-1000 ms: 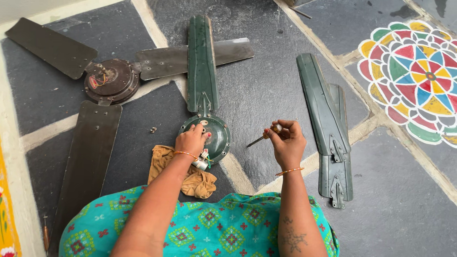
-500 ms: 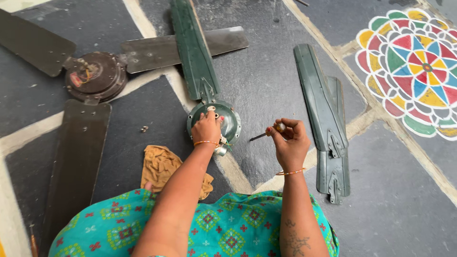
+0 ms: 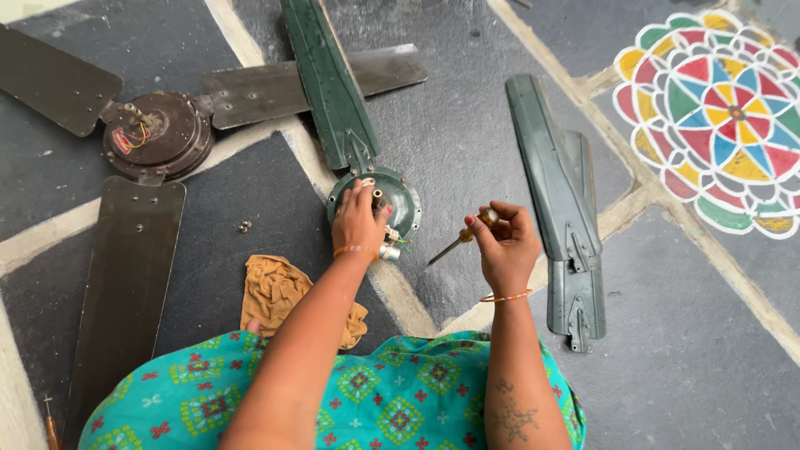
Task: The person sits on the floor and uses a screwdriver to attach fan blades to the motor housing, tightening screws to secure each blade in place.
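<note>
A person seated on a dark stone floor [image 3: 467, 150] works over a dismantled green ceiling fan. The left hand [image 3: 360, 218] rests on top of the round green fan motor housing [image 3: 398, 204], fingers curled down over its centre, where a short shaft stub shows just beside the fingertips; whether the hand actually clamps anything there cannot be told. One green blade [image 3: 329, 83] is still fixed to the housing and runs away from the person toward the top of the view. A small silver capacitor [image 3: 388, 252] on thin wires lies touching the housing's near edge, beside the left wrist.

The right hand [image 3: 504, 243] is clenched around the amber handle of a screwdriver [image 3: 457, 242], held clear of the floor. The tool's long axis slants down and to the left, its tip aimed at the housing but still apart from it; the housing lies to the left of this grip, and the left hand is by far the nearer to it.

Two detached green blades [image 3: 554, 175] lie stacked to the right of the right hand. A crumpled ochre cloth [image 3: 279, 292] sits near the left forearm, loose screws [image 3: 245, 225] beyond it. A complete brown ceiling fan [image 3: 154, 137] lies at the left, and a painted floral floor pattern [image 3: 721, 108] fills the upper right corner.
</note>
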